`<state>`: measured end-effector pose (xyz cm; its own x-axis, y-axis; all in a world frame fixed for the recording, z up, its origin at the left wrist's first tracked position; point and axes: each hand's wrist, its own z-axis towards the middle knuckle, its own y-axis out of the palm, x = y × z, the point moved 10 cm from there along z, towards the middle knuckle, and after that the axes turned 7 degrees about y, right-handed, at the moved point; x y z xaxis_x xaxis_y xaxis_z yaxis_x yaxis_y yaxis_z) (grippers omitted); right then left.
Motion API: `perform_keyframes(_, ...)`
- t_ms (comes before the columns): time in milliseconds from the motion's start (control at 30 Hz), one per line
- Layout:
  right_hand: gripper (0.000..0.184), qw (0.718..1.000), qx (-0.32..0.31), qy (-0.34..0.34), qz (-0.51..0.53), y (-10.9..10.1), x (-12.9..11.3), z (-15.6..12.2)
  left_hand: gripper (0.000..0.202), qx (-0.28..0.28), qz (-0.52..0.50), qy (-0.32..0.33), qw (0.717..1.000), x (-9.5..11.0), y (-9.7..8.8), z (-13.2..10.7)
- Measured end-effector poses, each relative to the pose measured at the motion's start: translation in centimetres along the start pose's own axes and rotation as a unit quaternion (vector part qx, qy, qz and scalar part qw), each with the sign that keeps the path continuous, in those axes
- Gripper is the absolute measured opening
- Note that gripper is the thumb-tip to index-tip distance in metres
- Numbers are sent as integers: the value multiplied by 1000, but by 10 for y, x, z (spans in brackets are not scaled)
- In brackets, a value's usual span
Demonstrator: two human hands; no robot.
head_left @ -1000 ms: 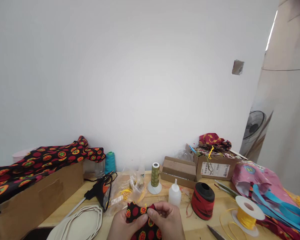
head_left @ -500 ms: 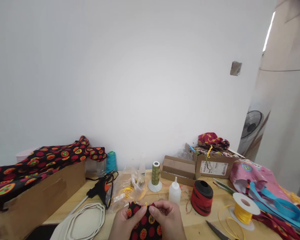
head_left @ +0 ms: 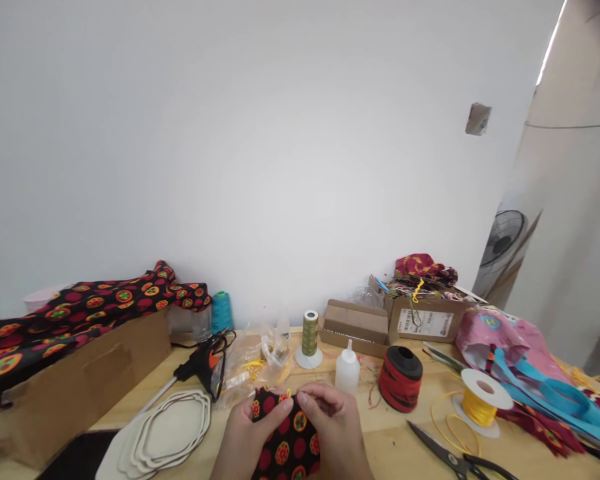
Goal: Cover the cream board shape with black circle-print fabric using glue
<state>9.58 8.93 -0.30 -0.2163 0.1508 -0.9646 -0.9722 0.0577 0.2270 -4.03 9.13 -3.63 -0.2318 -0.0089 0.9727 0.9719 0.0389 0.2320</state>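
Observation:
At the bottom middle, both my hands pinch a small piece of black fabric with red and orange circles (head_left: 287, 440). My left hand (head_left: 247, 437) grips its left side with the thumb laid across the top edge. My right hand (head_left: 333, 427) holds the right side, fingers curled over the upper edge. A bit of yellow cord shows at the fabric's top. The piece hovers just above the wooden table (head_left: 385, 437), close to me.
Nearby stand a white squeeze bottle (head_left: 347, 370), an olive thread cone (head_left: 310, 337), a red spool (head_left: 400, 377), a yellow cord reel (head_left: 483, 397), scissors (head_left: 450, 457), a black glue gun (head_left: 203, 363), white oval cutouts (head_left: 163, 430), cardboard boxes (head_left: 70, 380) and patterned cloth (head_left: 80, 313).
The view has tilted down a little, so scissors and more table show. My hands still hold the fabric, now slightly higher in view, thumbs working its top edge.

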Motion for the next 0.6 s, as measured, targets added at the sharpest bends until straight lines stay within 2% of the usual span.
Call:
perform_keyframes(100, 15, 996, -1, 64, 64, 1, 17, 1, 27, 3, -1, -16, 1000, -1, 1, -2)
perform_keyframes(200, 18, 990, 3, 98, 105, 1, 27, 1, 27, -5, 19, -2, 1000, 0, 0, 0)
perform_keyframes(467, 18, 999, 27, 30, 17, -3, 12, -2, 29, 3, 46, 7, 999, -1, -4, 1)
perform_keyframes(600, 23, 998, 8, 52, 36, -1, 13, -2, 31, -26, -18, -18, 999, -4, 5, -3)
